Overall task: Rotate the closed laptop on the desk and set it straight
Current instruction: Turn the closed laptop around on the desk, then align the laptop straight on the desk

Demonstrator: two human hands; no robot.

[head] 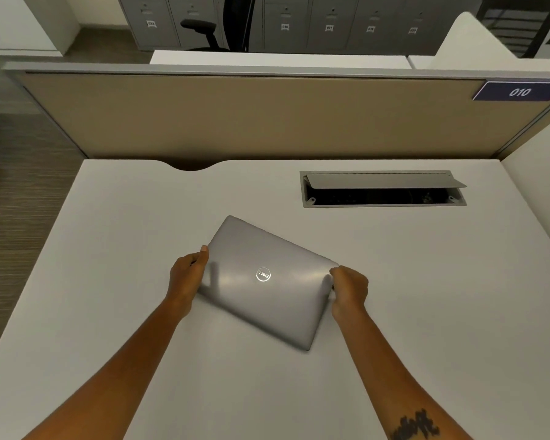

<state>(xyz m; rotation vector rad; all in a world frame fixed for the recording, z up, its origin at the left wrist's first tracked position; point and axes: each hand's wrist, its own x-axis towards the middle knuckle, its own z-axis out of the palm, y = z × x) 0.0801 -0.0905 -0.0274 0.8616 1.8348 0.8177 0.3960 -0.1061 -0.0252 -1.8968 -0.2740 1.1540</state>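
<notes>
A closed silver laptop [267, 281] with a round logo on its lid lies skewed on the white desk [108, 249], its far corner turned to the left and its near corner pointing toward me. My left hand [186, 274] grips the laptop's left edge, thumb on the lid. My right hand [350, 290] is curled around the laptop's right corner. Both forearms reach in from the bottom of the view.
An open cable tray [383, 188] with a raised flap is set into the desk behind and right of the laptop. A tan partition [251, 115] closes the desk's far edge, with a curved notch [192, 166] in the desk. Floor lies to the left.
</notes>
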